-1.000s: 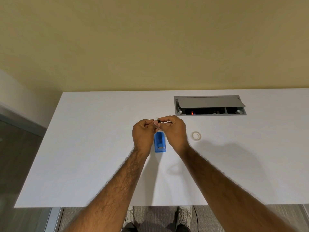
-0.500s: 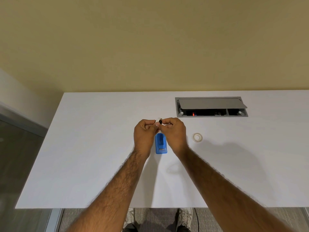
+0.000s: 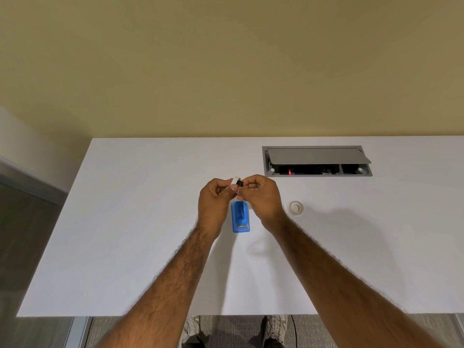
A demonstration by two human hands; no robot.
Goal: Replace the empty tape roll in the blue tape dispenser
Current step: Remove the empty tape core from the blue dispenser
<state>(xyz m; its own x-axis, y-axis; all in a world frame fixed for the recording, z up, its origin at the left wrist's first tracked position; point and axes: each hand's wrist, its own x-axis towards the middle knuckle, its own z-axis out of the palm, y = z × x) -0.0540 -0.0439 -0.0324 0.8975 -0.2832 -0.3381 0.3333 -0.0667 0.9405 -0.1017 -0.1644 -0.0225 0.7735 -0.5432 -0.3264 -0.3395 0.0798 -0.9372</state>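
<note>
The blue tape dispenser [image 3: 240, 217] lies on the white table [image 3: 125, 222], its far end partly hidden under my hands. Just above it, my left hand [image 3: 214, 202] pinches a small white ring, the empty tape core [image 3: 235, 180]. My right hand [image 3: 262, 197] pinches a small black hub piece [image 3: 240, 183] that touches the white ring's right side. A new roll of clear tape [image 3: 295, 207] lies flat on the table to the right of my right hand.
A grey cable box [image 3: 316, 160] with its lid raised is set into the table at the back right. A yellow wall stands behind the table. The table's near edge runs under my forearms, with my shoes on the floor below.
The black hub piece now shows more beside the white ring, as my hands have parted slightly. The dispenser and the new roll have not moved.
</note>
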